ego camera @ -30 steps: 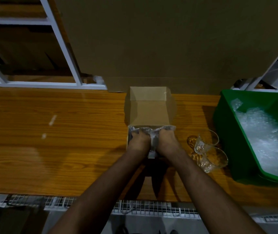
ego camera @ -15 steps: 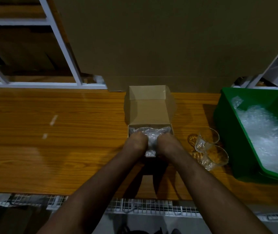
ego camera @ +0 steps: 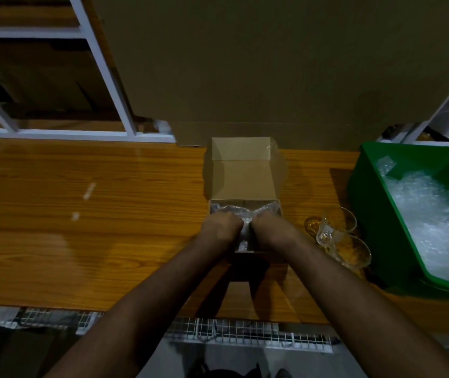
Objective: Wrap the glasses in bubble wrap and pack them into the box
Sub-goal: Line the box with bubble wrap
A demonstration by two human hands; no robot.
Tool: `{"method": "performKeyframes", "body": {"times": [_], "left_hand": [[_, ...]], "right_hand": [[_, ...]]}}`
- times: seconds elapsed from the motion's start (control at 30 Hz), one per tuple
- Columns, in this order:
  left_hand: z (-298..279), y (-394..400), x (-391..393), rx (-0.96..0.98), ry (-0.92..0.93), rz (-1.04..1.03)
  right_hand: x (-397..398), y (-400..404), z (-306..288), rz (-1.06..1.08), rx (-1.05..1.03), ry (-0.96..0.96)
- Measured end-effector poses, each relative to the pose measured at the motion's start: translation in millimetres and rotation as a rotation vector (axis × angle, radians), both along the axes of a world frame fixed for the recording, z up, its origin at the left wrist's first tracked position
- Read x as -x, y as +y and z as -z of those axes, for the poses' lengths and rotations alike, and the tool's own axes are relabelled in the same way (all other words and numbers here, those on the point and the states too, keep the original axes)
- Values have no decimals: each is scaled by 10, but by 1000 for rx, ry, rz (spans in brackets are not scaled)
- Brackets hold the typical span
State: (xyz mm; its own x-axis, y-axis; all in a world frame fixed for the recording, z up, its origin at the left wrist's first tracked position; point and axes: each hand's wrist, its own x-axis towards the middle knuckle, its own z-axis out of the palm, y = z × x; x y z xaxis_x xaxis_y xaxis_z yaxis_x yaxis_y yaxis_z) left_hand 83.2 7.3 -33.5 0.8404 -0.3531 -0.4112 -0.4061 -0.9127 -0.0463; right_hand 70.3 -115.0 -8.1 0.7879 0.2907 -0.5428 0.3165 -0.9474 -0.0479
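Note:
A small open cardboard box (ego camera: 244, 184) stands on the wooden table, its lid flap raised at the back. Inside it lie bubble-wrapped bundles (ego camera: 245, 211). My left hand (ego camera: 219, 227) and my right hand (ego camera: 271, 227) sit side by side over the box's near edge, fingers curled down into the bubble wrap. A strip of wrap (ego camera: 244, 238) shows between the two hands. Two bare glass cups (ego camera: 338, 236) lie on the table just right of the box, apart from my right hand.
A green bin (ego camera: 368, 203) holding loose bubble wrap (ego camera: 433, 222) stands at the right. A large cardboard sheet (ego camera: 272, 64) leans behind the box. White shelf frames (ego camera: 108, 77) stand at the back left. Wire mesh (ego camera: 245, 331) runs below the table's near edge.
The hands have stayed on the wrapped bundles in the box, pulling slightly apart and then closing together again; more wrap shows behind them now. The cups have not moved.

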Motion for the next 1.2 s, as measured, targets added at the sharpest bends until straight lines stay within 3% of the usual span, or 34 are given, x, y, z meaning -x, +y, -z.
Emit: {"method": "performKeyframes", "body": {"times": [0.13, 0.23, 0.4, 0.77, 0.93, 1.2], "left_hand": [[-12, -18, 41, 15, -72, 51], [11, -44, -44, 40, 44, -24], [47, -181, -148, -42, 255, -90], [5, -99, -112, -184, 141, 9], [-58, 66, 27, -389, -153, 167], [-37, 53, 83, -426, -194, 198]], "right_hand": [[-14, -3, -37, 15, 6, -89], [-30, 17, -20, 19, -51, -197], [-58, 35, 80, -18, 11, -91], [-105, 159, 25, 147, 104, 75], [-64, 127, 144, 161, 97, -9], [-10, 109, 101, 153, 59, -54]]}}
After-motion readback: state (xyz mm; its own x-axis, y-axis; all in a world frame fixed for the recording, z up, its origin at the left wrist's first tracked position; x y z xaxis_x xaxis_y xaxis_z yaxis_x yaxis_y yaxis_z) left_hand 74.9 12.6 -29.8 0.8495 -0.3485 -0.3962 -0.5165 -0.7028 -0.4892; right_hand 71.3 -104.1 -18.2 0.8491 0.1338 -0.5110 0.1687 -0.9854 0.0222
